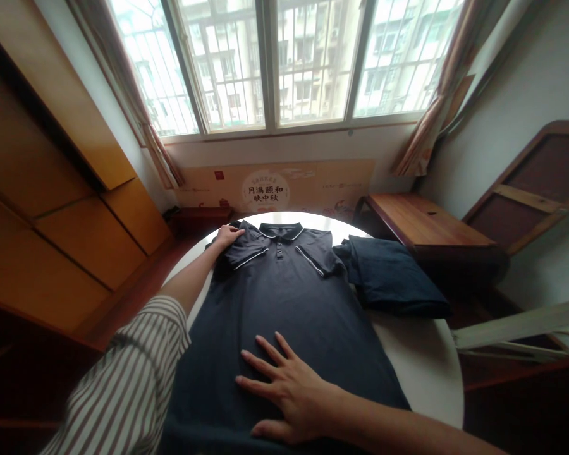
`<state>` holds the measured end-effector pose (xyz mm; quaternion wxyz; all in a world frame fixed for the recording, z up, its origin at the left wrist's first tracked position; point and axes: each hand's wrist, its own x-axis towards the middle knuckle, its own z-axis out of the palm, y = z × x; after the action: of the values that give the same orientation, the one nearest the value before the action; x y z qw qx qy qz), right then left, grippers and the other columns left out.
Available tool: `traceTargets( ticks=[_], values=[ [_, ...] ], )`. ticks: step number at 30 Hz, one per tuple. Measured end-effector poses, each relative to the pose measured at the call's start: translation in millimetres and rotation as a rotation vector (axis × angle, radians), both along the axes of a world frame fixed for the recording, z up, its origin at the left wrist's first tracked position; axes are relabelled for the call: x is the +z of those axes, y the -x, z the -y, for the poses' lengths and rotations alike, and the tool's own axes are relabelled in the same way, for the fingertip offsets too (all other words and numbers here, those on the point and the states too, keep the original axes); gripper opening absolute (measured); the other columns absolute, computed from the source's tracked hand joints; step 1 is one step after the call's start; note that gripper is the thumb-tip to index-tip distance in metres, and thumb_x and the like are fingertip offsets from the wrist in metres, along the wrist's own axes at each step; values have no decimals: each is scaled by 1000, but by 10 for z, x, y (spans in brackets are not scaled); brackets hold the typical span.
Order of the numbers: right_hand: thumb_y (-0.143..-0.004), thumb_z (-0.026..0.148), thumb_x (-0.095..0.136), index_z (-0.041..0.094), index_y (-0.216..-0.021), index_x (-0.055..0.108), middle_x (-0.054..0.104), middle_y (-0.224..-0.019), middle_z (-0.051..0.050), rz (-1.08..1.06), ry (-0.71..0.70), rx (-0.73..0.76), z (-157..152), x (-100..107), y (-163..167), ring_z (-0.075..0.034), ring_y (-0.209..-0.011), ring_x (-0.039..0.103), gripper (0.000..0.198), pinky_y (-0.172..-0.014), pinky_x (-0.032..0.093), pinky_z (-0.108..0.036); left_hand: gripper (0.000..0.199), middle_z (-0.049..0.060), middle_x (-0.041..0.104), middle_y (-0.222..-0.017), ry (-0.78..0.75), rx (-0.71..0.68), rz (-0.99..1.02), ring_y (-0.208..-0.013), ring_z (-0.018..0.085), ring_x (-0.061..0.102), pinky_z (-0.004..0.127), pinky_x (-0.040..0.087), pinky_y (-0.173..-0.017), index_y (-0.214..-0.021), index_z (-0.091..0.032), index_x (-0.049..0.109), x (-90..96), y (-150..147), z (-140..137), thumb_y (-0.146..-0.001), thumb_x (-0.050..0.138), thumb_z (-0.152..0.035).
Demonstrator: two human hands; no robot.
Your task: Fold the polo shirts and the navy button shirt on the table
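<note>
A dark navy polo shirt (pixel 284 297) lies front up across a round white table, its collar toward the window. Both short sleeves, edged with a thin white line, are laid inward over the front. My left hand (pixel 228 235) rests at the left shoulder and sleeve fold, fingers extended over the fabric; its thumb is hard to make out. On the lower front of the shirt, my right hand (pixel 284 392) lies flat with its fingers spread. Beside the shirt's right sleeve sits a folded dark blue garment (pixel 393 275).
The white table's (pixel 436 360) rim curves around the right side. A wooden bench or low cabinet (pixel 427 218) stands behind it at right, with a pale bar (pixel 521 325) nearby. Yellow-brown cabinets (pixel 71 234) line the left. A printed banner (pixel 313 183) hangs under the window.
</note>
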<state>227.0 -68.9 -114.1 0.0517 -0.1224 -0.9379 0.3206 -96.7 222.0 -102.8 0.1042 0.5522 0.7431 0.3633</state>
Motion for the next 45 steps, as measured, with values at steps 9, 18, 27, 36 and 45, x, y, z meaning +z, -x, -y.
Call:
traceTargets(
  ticks=[9, 18, 27, 36, 45],
  values=[
    [-91, 60, 57, 41, -153, 30, 17, -164, -1, -40, -9, 60, 38, 38, -72, -36, -151, -1, 71, -116, -3, -68, 20, 18, 75, -97, 16, 151, -34, -100, 31, 68, 36, 51, -90, -91, -14, 76, 19, 58, -135, -77, 66, -25],
    [-87, 59, 62, 28, -157, 26, 12, -164, -13, -7, -26, 92, 205, 70, -155, -39, -150, 3, 84, -116, 3, -68, 20, 9, 67, -99, -175, -237, -244, -83, 20, 65, 32, 52, -86, -101, -17, 67, 58, -160, 1354, -90, 56, -29],
    [-94, 23, 56, 24, -150, 43, 48, -150, -9, 23, -226, -189, 804, -60, -1011, -27, -138, 45, 58, -114, 42, -43, 46, 10, 66, -116, 87, -932, -390, -106, 26, 62, 39, 57, -90, -125, -31, 63, -145, -154, 4105, -82, 76, -36],
    [-76, 3, 48, 23, -153, 39, 52, -146, -7, -51, -625, -426, 921, -561, -1856, -27, -125, 59, 80, -97, 58, -41, 59, 10, 66, -107, 11, -867, -492, -96, 21, 63, 34, 58, -85, -140, -28, 52, -303, 52, 4347, -88, 46, 0],
    [-85, 9, 48, 30, -131, 65, 70, -124, -3, -137, -612, -497, 915, -571, -2222, -22, -113, 68, 53, -91, 60, -30, 31, 3, 61, -84, 69, -761, -423, -67, 15, 57, 24, 51, -62, -91, -26, 61, -334, 126, 4441, -78, 46, -2]
  ],
)
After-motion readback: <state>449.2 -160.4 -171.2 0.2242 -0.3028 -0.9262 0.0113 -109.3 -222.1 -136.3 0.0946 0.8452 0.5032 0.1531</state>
